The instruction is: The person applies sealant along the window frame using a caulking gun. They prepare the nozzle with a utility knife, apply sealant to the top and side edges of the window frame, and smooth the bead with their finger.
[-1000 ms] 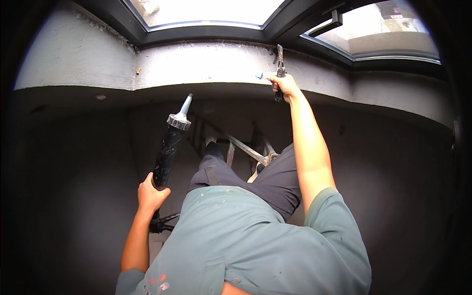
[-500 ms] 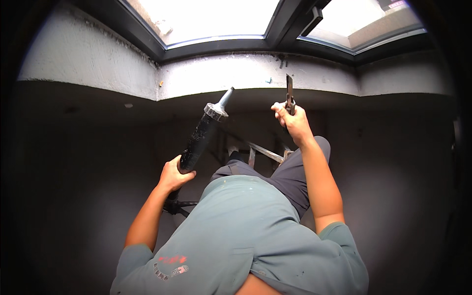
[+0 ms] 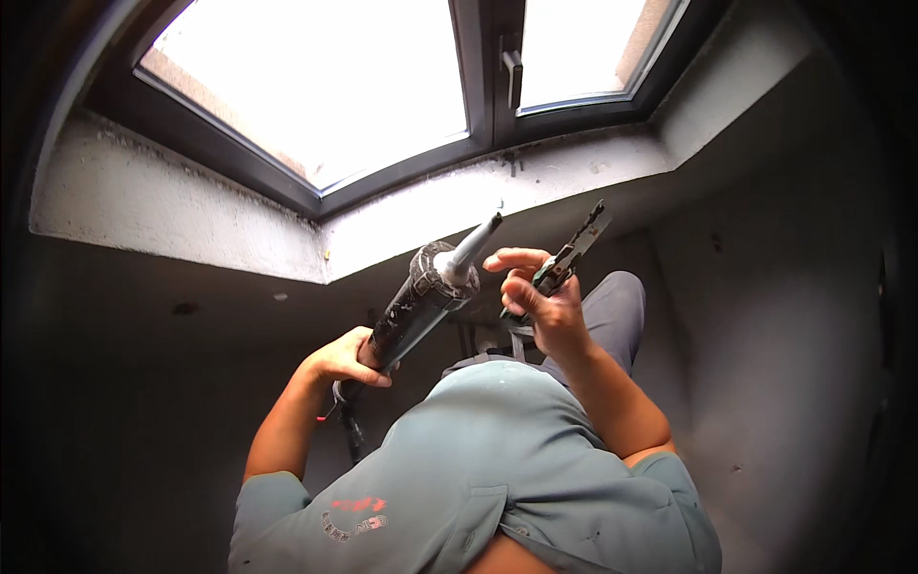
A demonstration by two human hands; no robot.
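Observation:
My left hand (image 3: 342,360) is wrapped round the black barrel of a caulking gun (image 3: 406,323), which tilts up and to the right. Its pale cone nozzle (image 3: 469,247) ends in a dark tip close in front of the window sill. Beside the nozzle, my right hand (image 3: 547,304) grips a utility knife (image 3: 572,256), blade upward and leaning right. The index finger of that hand stretches out toward the nozzle. Part of the knife's handle is hidden in the palm. The gun's trigger end hangs below my left hand, mostly in shadow.
Ahead is a dark-framed window (image 3: 402,163) with a handle (image 3: 513,78) on its right sash. A rough whitish sill (image 3: 382,239) runs below it, with dark scraps near its middle. Grey walls stand on both sides, and a ladder's parts show dimly below my hands.
The nozzle has come up and right, and the knife has come lower and turned to lean right, so both are nearer each other. My view has tilted against the window.

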